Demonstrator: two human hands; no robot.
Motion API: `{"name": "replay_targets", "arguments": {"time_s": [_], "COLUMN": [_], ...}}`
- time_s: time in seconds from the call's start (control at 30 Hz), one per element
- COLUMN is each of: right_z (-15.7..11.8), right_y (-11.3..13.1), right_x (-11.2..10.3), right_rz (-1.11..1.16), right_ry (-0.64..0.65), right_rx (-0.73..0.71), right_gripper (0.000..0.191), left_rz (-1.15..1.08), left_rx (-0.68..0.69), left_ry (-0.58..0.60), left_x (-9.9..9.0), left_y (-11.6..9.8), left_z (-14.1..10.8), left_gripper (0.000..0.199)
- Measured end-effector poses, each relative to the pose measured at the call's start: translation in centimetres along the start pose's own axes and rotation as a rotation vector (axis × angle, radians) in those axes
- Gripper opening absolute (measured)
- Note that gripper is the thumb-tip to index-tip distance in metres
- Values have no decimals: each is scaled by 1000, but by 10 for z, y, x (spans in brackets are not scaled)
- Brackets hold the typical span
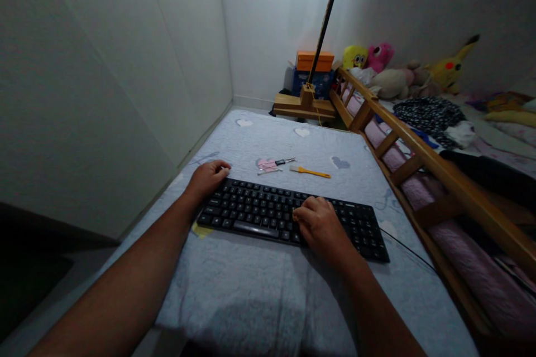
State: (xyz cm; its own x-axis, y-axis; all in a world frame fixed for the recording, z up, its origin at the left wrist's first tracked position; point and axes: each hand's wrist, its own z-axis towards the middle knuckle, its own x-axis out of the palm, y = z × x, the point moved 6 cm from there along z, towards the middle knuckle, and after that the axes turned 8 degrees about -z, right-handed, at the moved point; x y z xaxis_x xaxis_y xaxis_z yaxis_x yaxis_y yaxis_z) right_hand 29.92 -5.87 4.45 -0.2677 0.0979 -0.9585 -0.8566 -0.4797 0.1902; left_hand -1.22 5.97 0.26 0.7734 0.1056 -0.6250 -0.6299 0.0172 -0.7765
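Observation:
A black keyboard (255,206) lies on a pale blue, heart-patterned bedspread. My left hand (208,178) grips its upper left corner, fingers bent and thumb close to the edge. Over the right half of the keys, my right hand (320,223) is closed, pinching a small yellowish-brown piece (295,215) against them. Most of that piece is hidden by the fingers, and I cannot make out what it is. Beyond the keyboard lie a yellow-handled brush (312,172) and several thin metal-tipped tools, one with a black grip (281,162).
The keyboard's cable (410,250) runs right toward a wooden bed rail (402,145). White cabinet doors (125,67) line the left side. A black pole (327,14) on a wooden base stands at the far end, near an orange box (314,60). Plush toys (389,82) lie beyond the rail.

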Motion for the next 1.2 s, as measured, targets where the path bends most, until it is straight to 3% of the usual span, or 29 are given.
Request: {"name": "replay_targets", "arguments": {"time_s": [0.43, 0.83, 1.07, 1.2], "right_z": [-17, -22, -24, -22], "right_y": [-37, -55, -58, -52], "right_x": [-12, -21, -24, -18], "right_rz": [-35, -53, 24, 2], "right_ry": [53, 231, 110, 105], "right_rx": [85, 194, 152, 106], "right_gripper": [23, 21, 17, 17], "left_rz": [10, -5, 0, 4], "left_rx": [-3, -4, 0, 2], "left_ry": [1, -7, -9, -4], "left_x": [0, 0, 1, 1], "left_y": [-1, -5, -3, -2], "left_z": [0, -1, 0, 1], "left_gripper": [42, 41, 41, 41]}}
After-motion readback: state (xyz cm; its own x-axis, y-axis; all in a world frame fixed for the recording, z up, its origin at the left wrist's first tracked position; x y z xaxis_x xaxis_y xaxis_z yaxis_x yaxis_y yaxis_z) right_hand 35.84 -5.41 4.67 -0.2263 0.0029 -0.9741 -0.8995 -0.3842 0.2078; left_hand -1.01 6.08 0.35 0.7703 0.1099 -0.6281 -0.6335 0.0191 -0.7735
